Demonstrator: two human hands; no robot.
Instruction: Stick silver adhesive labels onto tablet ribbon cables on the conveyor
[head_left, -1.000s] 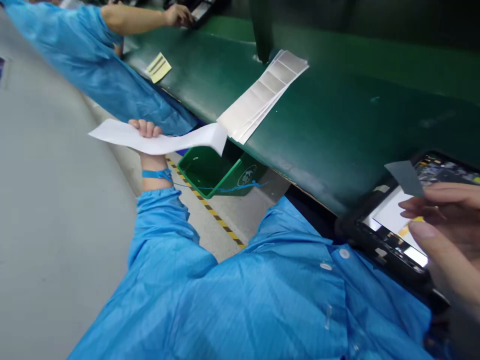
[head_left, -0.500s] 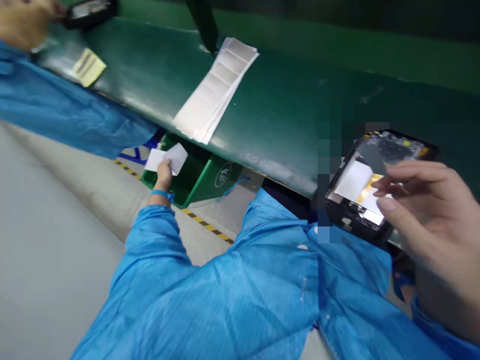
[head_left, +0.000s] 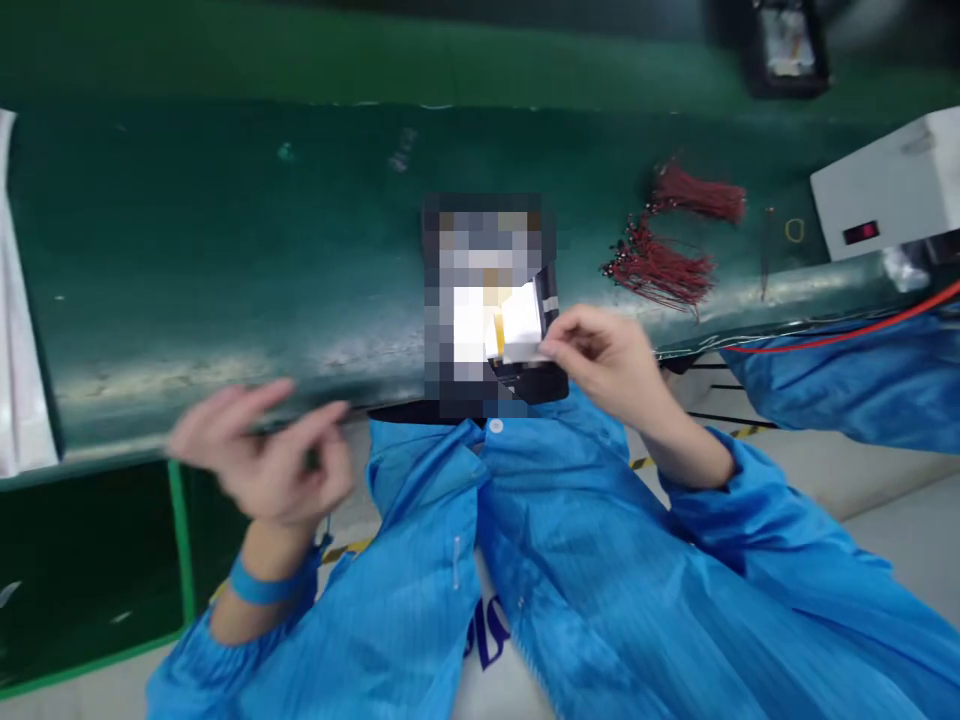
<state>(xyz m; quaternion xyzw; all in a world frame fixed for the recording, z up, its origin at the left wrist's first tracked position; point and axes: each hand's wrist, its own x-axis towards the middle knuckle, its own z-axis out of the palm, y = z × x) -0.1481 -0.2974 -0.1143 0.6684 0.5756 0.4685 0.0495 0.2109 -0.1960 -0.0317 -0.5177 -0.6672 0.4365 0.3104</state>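
A black device housing (head_left: 534,385), partly blurred by blocky pixels, lies at the table's front edge with white and yellow parts inside. My right hand (head_left: 604,355) is at its right side, thumb and forefinger pinched on the edge of a small white sheet (head_left: 523,335) over the housing. How much of that sheet is stuck down I cannot tell. To the left, my left hand (head_left: 270,455) is in the air by the table edge, slightly blurred. Its fingers are apart and nothing is in them. A blue band (head_left: 262,585) circles that wrist.
Two bundles of red wires (head_left: 664,270) lie right of the housing, near a grey box (head_left: 885,190) with a red display. Another black housing (head_left: 791,50) is farther back. White label strips (head_left: 22,330) sit at the left, above a green bin (head_left: 184,545). Someone's blue sleeve (head_left: 847,390) is at right.
My left hand has come up from the green bin and no longer holds the white papers. The view has swung right; my right hand remains at the housing, now pinching the white sheet.
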